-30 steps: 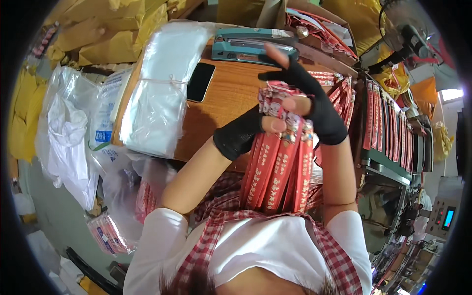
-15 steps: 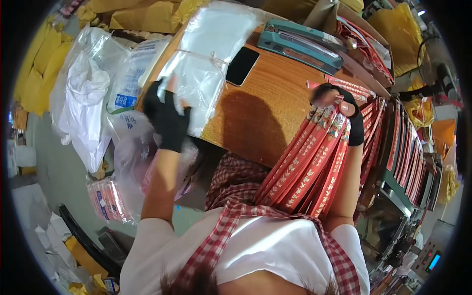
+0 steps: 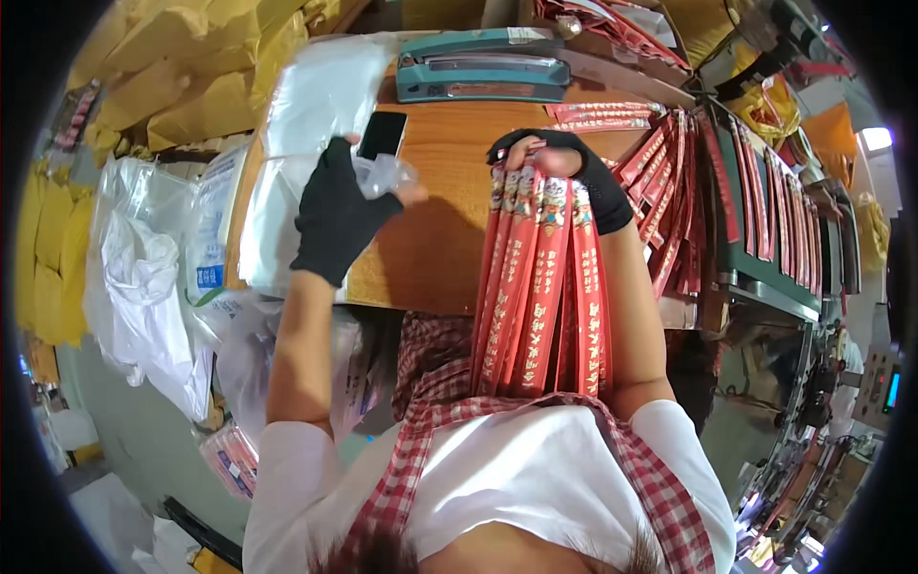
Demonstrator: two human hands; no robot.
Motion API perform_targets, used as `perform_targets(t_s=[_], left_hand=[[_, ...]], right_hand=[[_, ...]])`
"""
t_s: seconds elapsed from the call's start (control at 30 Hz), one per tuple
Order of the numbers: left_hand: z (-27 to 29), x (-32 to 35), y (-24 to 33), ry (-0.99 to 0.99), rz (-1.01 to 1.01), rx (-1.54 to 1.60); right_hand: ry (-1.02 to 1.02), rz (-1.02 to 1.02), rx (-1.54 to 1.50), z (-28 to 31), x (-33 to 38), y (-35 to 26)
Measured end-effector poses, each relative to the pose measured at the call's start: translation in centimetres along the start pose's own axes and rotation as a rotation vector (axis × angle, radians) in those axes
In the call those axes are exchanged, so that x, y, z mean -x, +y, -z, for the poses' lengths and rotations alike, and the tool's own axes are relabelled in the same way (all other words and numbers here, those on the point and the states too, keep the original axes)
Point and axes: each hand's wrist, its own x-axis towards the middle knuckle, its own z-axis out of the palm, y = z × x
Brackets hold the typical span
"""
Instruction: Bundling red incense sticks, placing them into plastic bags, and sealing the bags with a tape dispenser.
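Red strips: the bundle of long red strips (image 3: 540, 287) hangs just beyond the near edge of the bench (image 3: 459, 201), in front of the wearer's chest, its lower ends against the apron (image 3: 497, 407).
Weight and feel: probably light singly, with a little heft together; they look flat, fairly stiff along their length and likely to bend or crease if squeezed midway. The glossy faces may slide on one another.
Where to hold: the gathered far ends seem the best place, all strips pinched at once; the near ends fan apart and would need a second hand to square them.
Right hand: fingers curled closed around the far ends of the bundle.
Left hand: the left hand (image 3: 346, 210) is partly closed, thumb apart from the fingers, with crumpled clear plastic (image 3: 384, 175) seemingly caught between them; blur hides how firmly.
Clear bags: the stack of clear bags (image 3: 325, 100) lies at the left of the bench, beside the phone (image 3: 382, 132).
Changed since half a second ago: the left hand, then over the stack with no plastic visible in it, now has the plastic near the phone; the strips hang straighter, less slanted.
Unchanged: the right hand keeps its hold.
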Motion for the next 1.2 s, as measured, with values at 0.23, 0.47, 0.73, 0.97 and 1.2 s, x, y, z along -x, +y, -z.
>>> perform_targets(t_s=[0.23, 0.47, 0.73, 0.97, 1.2], left_hand=[[-4.5, 9.9, -2.0, 0.232, 0.091, -0.395], [-6.0, 5.7, -4.7, 0.281, 0.022, -0.136], [-5.0, -1.6, 12.9, 0.062, -0.343, 0.220], [-7.5, 2.6, 13.5, 0.031, -0.705, -0.035], [-19.0, 5.1, 5.4, 0.050, 0.097, 0.765]], right_hand=[[-0.100, -0.009, -0.177, 1.8, -0.7, 2.0], [-0.097, -0.080, -0.287, 0.2, -0.3, 0.9], [-0.022, -0.036, -0.508, 0.9, 1.1, 1.7], [-0.285, 0.069, -0.917, 5.2, 6.1, 9.9], [0.839, -0.180, 0.745, 2.3, 4.6, 12.8]])
